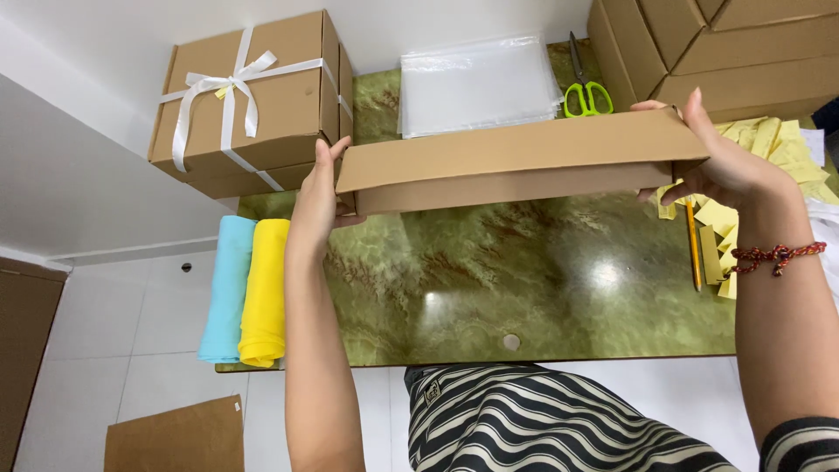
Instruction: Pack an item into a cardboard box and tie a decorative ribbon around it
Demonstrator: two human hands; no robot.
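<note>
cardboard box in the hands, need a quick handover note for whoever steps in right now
Left hand: grip on the left end of the flat cardboard box, fingers up along its edge.
Right hand: grip on the right end, fingers over the top edge.
The box is held above the green marble table, not resting on it.
Nearby: a ribbon-tied box at the far left, clear plastic bags, green scissors, stacked cartons, yellow paper slips, a pencil, and blue cloth and yellow cloth at the left edge.
Done: one box tied with ribbon.
Left: the held box carries no ribbon; whether anything is inside cannot be seen.

Green marble table; folded cloths, scissors.
</note>
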